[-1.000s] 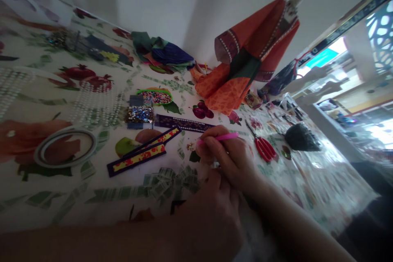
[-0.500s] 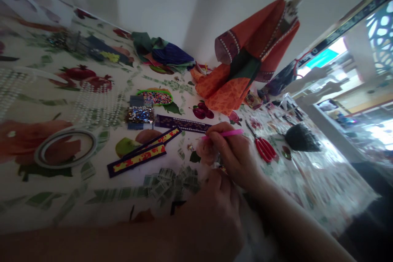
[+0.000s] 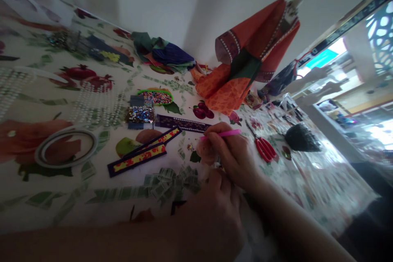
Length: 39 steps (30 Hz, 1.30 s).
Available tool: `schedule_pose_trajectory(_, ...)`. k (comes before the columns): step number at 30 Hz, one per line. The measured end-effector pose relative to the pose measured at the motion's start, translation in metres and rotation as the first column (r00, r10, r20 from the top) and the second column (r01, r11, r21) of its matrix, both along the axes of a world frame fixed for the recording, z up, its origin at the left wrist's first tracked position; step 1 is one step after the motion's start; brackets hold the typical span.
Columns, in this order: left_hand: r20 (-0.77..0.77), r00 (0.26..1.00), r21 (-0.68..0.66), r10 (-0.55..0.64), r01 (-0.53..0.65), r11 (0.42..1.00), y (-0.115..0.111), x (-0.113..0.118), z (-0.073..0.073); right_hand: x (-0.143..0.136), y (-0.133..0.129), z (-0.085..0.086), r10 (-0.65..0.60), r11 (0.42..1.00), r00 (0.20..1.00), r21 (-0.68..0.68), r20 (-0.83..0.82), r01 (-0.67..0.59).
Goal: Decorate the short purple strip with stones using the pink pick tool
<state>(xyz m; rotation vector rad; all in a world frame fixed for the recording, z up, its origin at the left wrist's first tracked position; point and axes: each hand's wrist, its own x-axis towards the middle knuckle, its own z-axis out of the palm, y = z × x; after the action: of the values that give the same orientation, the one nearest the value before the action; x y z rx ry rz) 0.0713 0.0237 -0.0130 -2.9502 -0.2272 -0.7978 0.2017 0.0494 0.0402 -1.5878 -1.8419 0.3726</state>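
My right hand [image 3: 231,151] is closed in a pinch round a thin pink stick [image 3: 229,132], which looks pen-like; it points left and lies nearly level. Just below, my left hand [image 3: 211,208] is in shadow with its fingers curled together, close to the right wrist. What it grips, if anything, is hidden behind the fingers. Beyond my hands lies a dark purple strip [image 3: 181,123] edged with white beads. Left of it, two purple strips [image 3: 139,159] with yellow and red patterning lie crossed. A small gold-coloured trinket [image 3: 190,147] rests beside my right fingers.
A green tray [image 3: 158,97] holds tiny coloured beads, next to a sequin-covered piece [image 3: 140,114]. Rolls of tape [image 3: 66,147] and pearl strings [image 3: 98,104] lie left. Red-handled scissors [image 3: 265,149] and a black bundle [image 3: 302,137] are right. An orange doll-like garment [image 3: 245,61] stands behind.
The pink stick and my right fingers have shifted very slightly left. My left hand stays almost where it was.
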Motion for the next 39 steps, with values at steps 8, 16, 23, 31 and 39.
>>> schedule_pose_trajectory(8, 0.123, 0.991, 0.062, 0.044, -0.052, 0.997, -0.001, 0.0, -0.003, -0.002, -0.001, 0.001, -0.005, 1.0, 1.0, 0.014, 0.006, 0.004)
schedule_pose_trajectory(16, 0.055, 0.998, 0.052, 0.022, -0.025, 0.998, 0.001, 0.001, -0.001, 0.001, -0.003, 0.003, -0.019, 1.0, 1.0, -0.022, -0.012, 0.018)
schedule_pose_trajectory(23, 0.047, 0.999, 0.039, 0.013, -0.015, 0.999, 0.0, 0.0, -0.002, 0.002, -0.004, 0.003, 0.003, 1.0, 0.999, -0.019, -0.038, -0.003)
schedule_pose_trajectory(31, 0.109, 0.99, 0.098, 0.09, -0.1, 0.99, -0.004, -0.002, -0.003, 0.019, -0.029, 0.024, -0.013, 0.999, 0.998, -0.042, -0.055, 0.01)
schedule_pose_trajectory(39, 0.091, 0.992, 0.111, 0.082, -0.092, 0.99, -0.003, -0.007, -0.004, 0.036, -0.077, 0.004, -0.148, 0.978, 0.988, 0.142, -0.048, 0.154)
